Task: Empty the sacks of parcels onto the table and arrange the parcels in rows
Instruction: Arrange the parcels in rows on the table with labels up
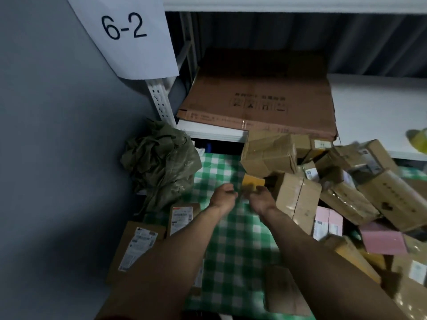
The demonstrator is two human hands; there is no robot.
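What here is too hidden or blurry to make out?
Head view only:
- Both hands' grip: left hand and right hand are motion-blurred near the small yellow parcel.
- Parcel labels: print too small.
- Yellow object: cut off by the right edge.

Brown and pink parcels (298, 199) heaped beside crumpled sack (159, 167).

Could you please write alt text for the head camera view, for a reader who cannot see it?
Two bare hands, left hand and right hand, reach toward a small yellow parcel on a green checked table, beside a heap of cardboard parcels and a crumpled green sack.
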